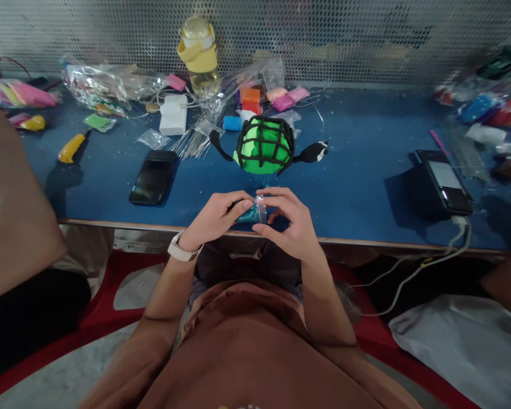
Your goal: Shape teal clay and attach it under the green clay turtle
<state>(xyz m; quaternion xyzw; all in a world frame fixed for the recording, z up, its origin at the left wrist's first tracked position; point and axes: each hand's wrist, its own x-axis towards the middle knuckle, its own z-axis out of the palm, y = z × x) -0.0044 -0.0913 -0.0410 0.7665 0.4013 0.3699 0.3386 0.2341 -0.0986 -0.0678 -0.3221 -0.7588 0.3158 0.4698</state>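
Left hand, clamped between thumb and fingers on the filled part of a small clear bag with blue-green contents; a light pinch would probably avoid squeezing these toward the strip. Centre, the bag, near the table edge, below the green-and-black model; it seems best kept level, well inside the edge. Right hand, thumb and fingers apart around the clear strip; even, gentle fingertip pressure there should limit jerks and spills.

Bare blue tabletop rightward — green-black model blocking straight ahead, phone left.
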